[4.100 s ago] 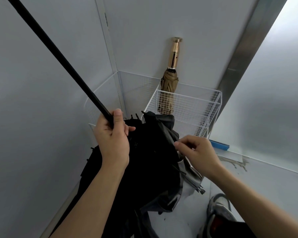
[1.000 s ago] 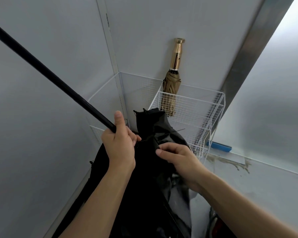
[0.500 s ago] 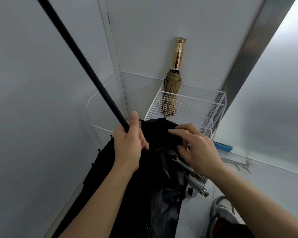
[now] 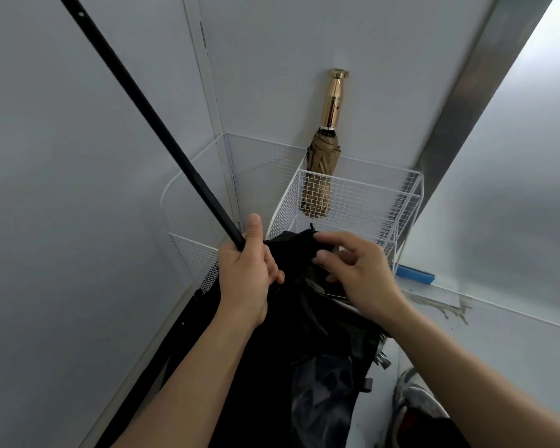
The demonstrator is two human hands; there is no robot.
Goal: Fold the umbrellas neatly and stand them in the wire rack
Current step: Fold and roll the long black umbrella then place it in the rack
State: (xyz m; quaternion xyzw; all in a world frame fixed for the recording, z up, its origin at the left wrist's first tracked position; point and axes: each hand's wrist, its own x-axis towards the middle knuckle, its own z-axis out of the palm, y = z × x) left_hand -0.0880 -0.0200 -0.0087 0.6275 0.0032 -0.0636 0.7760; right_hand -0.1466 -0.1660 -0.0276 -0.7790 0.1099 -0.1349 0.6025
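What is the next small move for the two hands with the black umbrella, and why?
Probably the right hand, which pinches the loose black umbrella canopy, should draw it flat and wrap it round the black shaft that the left hand grips. The cloth hangs bunched, so it is not ready for the white wire rack.

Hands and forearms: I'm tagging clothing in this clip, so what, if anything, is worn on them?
Nothing visible. The left hand and right hand are ungloved, with no ring or watch showing; no sleeve appears anywhere up to the frame's edge.
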